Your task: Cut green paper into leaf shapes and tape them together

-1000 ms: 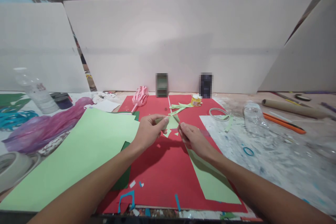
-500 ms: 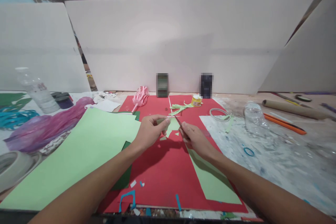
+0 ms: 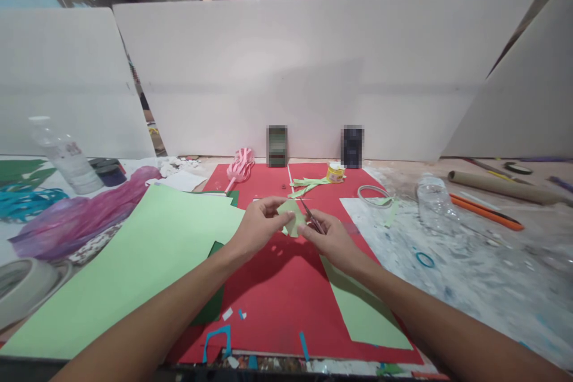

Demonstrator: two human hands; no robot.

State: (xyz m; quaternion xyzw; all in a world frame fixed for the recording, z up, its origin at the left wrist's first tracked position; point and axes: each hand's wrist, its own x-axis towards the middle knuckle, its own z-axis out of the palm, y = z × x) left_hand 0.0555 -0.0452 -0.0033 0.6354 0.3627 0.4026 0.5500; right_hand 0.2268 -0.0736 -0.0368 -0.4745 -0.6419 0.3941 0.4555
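left grip pinching green paper | right grip around scissors | risk: blades so near may nick paper if either slips

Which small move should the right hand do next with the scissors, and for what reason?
Probably the right hand should turn the scissors so that their blades meet the edge of the small green paper. The left hand pinches that paper, while the blades seem to point past its right side rather than across it.
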